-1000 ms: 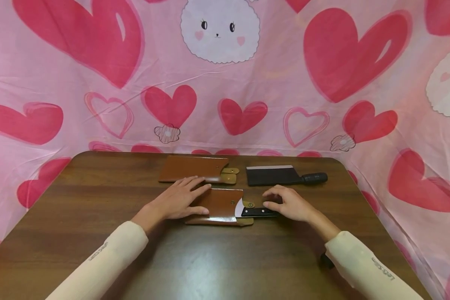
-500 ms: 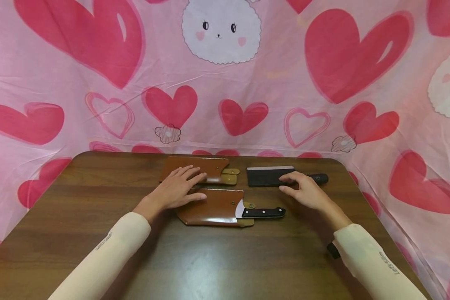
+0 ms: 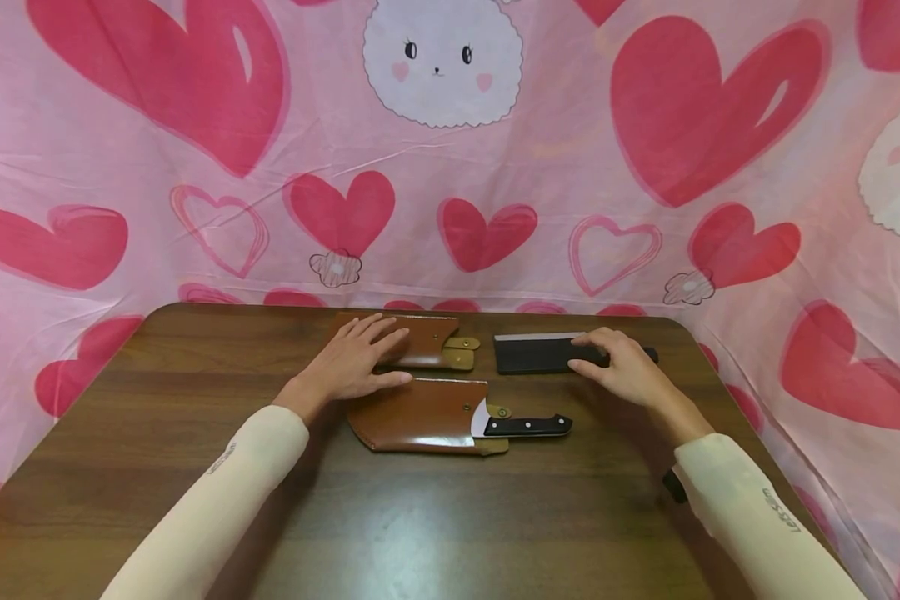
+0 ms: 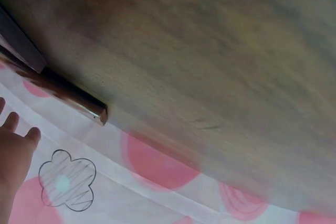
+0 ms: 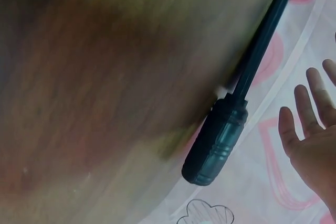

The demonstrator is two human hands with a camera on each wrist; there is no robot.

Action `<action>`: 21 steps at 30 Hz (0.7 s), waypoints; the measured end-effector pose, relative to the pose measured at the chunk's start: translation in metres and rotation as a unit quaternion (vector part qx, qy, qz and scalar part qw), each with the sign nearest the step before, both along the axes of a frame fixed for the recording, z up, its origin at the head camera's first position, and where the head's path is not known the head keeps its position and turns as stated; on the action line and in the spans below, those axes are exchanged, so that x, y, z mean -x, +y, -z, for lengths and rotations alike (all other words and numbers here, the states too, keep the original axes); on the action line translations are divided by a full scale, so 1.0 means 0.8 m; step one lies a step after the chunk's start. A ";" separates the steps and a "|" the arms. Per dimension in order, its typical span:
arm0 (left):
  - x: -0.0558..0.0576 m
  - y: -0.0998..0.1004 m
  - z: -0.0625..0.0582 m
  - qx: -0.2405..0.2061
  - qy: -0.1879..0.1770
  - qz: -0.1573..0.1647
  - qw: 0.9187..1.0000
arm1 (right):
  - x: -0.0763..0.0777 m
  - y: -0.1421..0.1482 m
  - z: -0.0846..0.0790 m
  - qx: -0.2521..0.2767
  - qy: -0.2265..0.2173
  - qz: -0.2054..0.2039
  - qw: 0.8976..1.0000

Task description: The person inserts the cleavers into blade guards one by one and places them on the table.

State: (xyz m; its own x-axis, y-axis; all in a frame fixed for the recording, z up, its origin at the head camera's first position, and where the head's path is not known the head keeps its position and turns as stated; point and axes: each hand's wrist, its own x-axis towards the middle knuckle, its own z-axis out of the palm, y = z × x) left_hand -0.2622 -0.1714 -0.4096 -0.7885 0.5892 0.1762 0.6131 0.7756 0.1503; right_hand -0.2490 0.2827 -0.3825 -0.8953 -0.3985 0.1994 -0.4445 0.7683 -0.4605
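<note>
- Black cleaver (image 3: 532,357) is lying flat on the right half of the wooden table (image 3: 405,517), toward the back, its pale edge facing the rear and its ribbed handle (image 5: 215,142) pointing right.
- Right hand (image 3: 626,367) is hovering over the end of the blade and the handle — fingers and thumb spreading apart, gripping nothing; the right wrist view is showing them clear of the handle.
- Left hand (image 3: 348,362) is reaching over the left end of the far brown sheath (image 3: 427,342), palm down, fingers extending and holding nothing.
- Far brown sheath is lying left of the cleaver, its tan straps (image 3: 459,358) sticking out toward it.
- Near brown sheath (image 3: 412,417) is lying in front, holding a second knife; a sliver of white blade (image 3: 480,419) is showing, and its black riveted handle (image 3: 528,426) is pointing right.
- Cream sleeves (image 3: 217,492) are covering both forearms.
- Pink cloth (image 3: 495,167) is hanging behind the table — hearts and white fluffy faces are decorating it.
</note>
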 end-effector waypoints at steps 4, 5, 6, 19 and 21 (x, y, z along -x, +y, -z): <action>0.009 0.002 0.002 -0.003 0.008 0.002 1.000 | 0.003 0.003 -0.001 -0.014 0.005 0.002 1.000; 0.011 0.002 0.003 -0.004 0.009 0.002 1.000 | 0.004 0.004 -0.001 -0.018 0.004 0.001 1.000; 0.014 0.003 0.003 -0.003 0.011 0.000 1.000 | 0.005 0.004 -0.001 -0.021 0.003 0.001 1.000; 0.040 0.006 0.003 0.002 -0.011 -0.029 1.000 | 0.025 0.011 0.004 -0.045 0.005 -0.002 0.999; 0.044 0.008 0.004 0.010 -0.021 -0.030 0.999 | 0.026 0.016 0.005 -0.050 -0.004 0.007 0.999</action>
State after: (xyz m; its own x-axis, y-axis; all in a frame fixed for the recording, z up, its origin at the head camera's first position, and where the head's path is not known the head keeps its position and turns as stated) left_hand -0.2970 -0.1653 -0.4130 -0.8286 0.5441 0.1319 0.5595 0.8134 0.1591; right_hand -0.2700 0.2953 -0.3869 -0.9019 -0.4043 0.1522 -0.4308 0.8164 -0.3846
